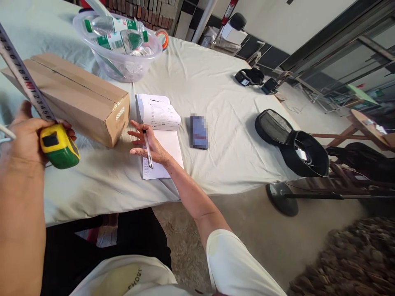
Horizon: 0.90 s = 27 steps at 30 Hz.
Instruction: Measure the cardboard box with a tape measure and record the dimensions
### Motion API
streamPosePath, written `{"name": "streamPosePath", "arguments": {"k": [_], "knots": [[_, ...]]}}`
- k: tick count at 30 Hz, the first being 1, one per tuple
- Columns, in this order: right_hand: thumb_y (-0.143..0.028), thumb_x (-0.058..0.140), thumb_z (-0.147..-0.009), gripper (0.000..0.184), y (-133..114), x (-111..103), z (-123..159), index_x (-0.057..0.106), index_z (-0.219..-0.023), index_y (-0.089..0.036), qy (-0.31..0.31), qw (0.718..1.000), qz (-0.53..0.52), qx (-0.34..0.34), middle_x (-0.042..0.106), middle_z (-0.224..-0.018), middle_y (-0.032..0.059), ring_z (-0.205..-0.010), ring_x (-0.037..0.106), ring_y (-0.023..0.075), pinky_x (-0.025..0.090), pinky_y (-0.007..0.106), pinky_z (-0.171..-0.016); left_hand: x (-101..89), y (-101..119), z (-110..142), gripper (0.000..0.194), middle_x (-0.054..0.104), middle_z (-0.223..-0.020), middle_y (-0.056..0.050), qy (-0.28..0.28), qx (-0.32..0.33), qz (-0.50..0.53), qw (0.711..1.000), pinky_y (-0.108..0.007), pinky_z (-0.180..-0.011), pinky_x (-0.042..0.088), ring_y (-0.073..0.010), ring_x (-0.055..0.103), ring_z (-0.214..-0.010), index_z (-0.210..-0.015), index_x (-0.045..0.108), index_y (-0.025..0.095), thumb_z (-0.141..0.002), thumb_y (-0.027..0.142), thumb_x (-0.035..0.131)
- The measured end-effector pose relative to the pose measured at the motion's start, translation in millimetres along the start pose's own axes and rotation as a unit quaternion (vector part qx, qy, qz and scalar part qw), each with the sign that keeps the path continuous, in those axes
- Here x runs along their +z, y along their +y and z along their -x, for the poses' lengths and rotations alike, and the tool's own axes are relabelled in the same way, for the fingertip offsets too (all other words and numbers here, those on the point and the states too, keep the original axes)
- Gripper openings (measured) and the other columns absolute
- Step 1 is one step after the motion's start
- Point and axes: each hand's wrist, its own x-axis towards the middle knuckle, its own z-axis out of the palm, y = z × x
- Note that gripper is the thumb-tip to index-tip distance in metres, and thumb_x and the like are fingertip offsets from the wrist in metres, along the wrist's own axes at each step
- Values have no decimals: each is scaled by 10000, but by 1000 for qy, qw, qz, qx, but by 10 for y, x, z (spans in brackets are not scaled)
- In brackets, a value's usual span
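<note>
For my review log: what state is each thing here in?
Tape measure: blade extended, in left hand
Pen: in right hand
Notebook: open
Cardboard box: closed
Upper bottles: capped
Basin: holding bottles
Black case: open
Pixelated item: state cannot be told

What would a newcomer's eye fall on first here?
Probably the yellow-and-green tape measure in the left hand, its extended blade crossing the view of the cardboard box. Next, likely the translucent tub of green-capped bottles beyond the box, then the right hand, with a pen, over the open notebook.
</note>
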Motion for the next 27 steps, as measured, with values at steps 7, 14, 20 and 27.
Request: {"name": "streamPosePath", "arguments": {"k": [7,14,20,27], "knots": [[-671,834,-695,780,-40,15,4,345,-1206,-343,3,1000,11,5,169,-1744,133,-1486,467,295,478,569,-1155,140,-12,96,613,619,-536,31,-6,-23,60,998,-251,-459,555,-156,581,-453,-1061,602,196,-489,1,500],[-602,842,-728,722,-19,10,-7,322,-1148,-327,22,1000,12,-11,225,-1723,153,-1432,518,266,514,538,-1121,288,-198,402,466,642,-545,4,-46,-112,37,992,-280,-418,532,-179,591,-416,-963,547,196,-522,43,554],[-654,836,-699,756,-29,-23,-3,316,-1132,-318,75,997,20,-10,236,-1712,180,-1445,504,286,502,534,-1117,474,-375,854,448,679,-649,7,-112,-172,73,976,-300,-516,555,-195,653,-533,-1047,521,201,-616,145,630],[-696,823,-692,761,-331,-204,84,317,-1129,-330,98,992,74,38,283,-1695,161,-1483,470,306,462,606,-1159,410,-418,1046,466,661,-721,-1,-133,-186,106,968,-304,-581,536,-175,644,-607,-1164,609,151,-702,203,643]]}}
